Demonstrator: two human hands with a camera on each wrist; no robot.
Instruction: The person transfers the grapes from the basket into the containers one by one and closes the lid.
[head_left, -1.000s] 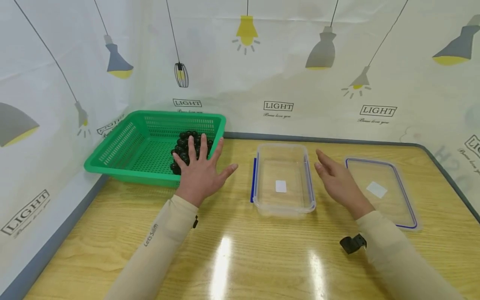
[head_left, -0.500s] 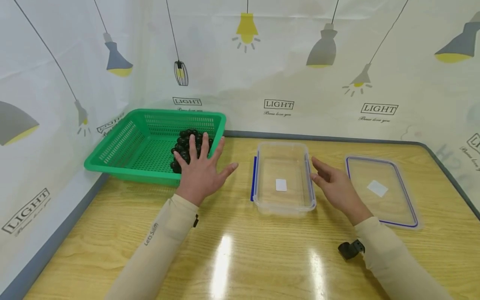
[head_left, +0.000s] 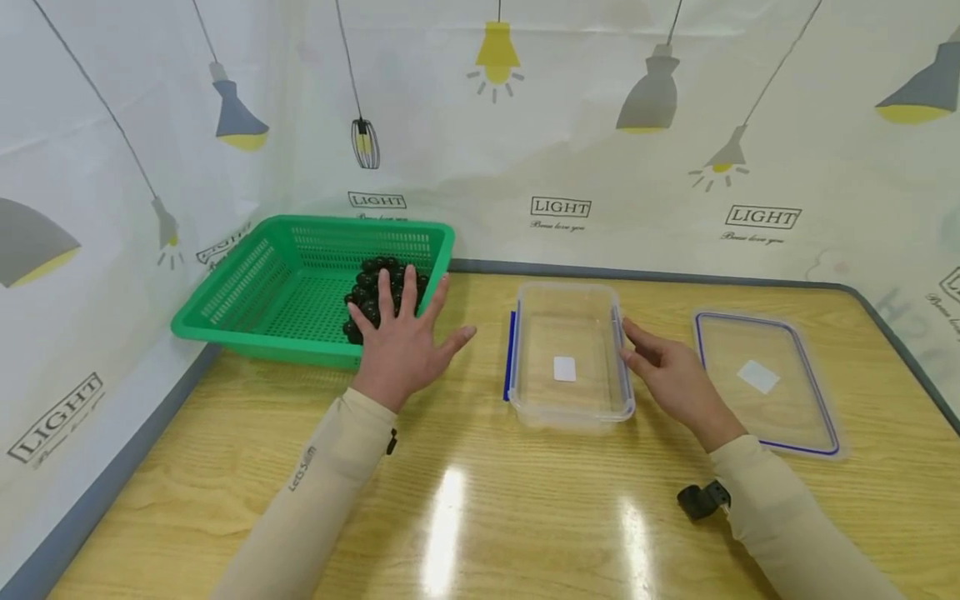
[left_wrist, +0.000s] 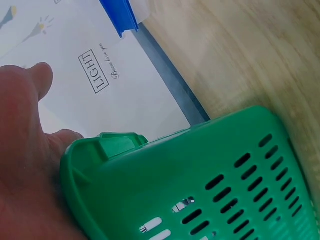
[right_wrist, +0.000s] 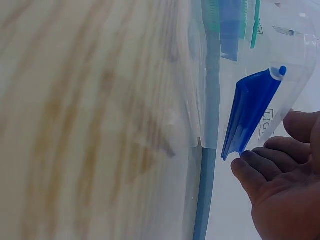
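My left hand (head_left: 401, 354) is spread out with straight fingers over the front right corner of a green plastic basket (head_left: 262, 346). Just beyond its fingertips, and partly hidden by them, lies a bunch of black grapes (head_left: 365, 292) in the basket. The left wrist view shows the basket's slotted wall (left_wrist: 200, 175) beside this hand. My right hand (head_left: 678, 383) is at the right side of a clear plastic container (head_left: 570, 408), fingers loosely bent and fingertips right at the rim. From the right wrist, the container's blue latch (right_wrist: 252, 107) hangs by the fingertips.
A clear lid (head_left: 795, 417) with a blue seal lies on the wooden table (head_left: 525, 517), to the right and partly behind my right hand. Another blue latch (head_left: 510, 354) sticks out at the container's left side. A printed white sheet (head_left: 450, 150) stands behind.
My right hand has moved left and slightly down, from a gap beside the container to its right rim. The left hand keeps its place over the basket corner.
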